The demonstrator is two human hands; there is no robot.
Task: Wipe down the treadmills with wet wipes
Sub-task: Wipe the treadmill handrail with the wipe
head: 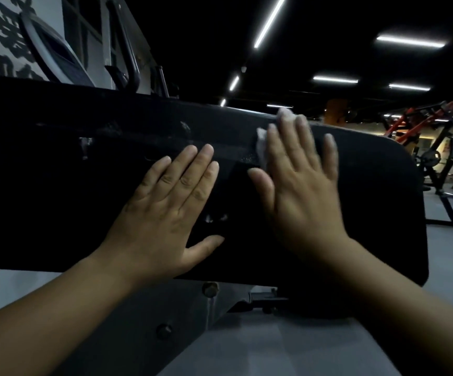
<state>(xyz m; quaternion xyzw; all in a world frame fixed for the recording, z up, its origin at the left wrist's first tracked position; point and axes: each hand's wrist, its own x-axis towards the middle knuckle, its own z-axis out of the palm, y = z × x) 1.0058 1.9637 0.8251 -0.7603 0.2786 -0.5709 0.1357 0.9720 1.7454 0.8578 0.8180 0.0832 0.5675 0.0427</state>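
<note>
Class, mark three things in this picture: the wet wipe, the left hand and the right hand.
wet wipe [261,146], head view, white edge showing beside the forefinger.
left hand [165,213], head view, back of the hand.
right hand [301,191], head view, back of the hand.

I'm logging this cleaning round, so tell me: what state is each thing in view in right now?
left hand: flat, fingers straight, resting on the black panel
right hand: flat, blurred, pressing the wet wipe onto the panel
wet wipe: crumpled, mostly hidden under the right hand
black panel: bears whitish marks left of the hands
ceiling lights: on
</note>
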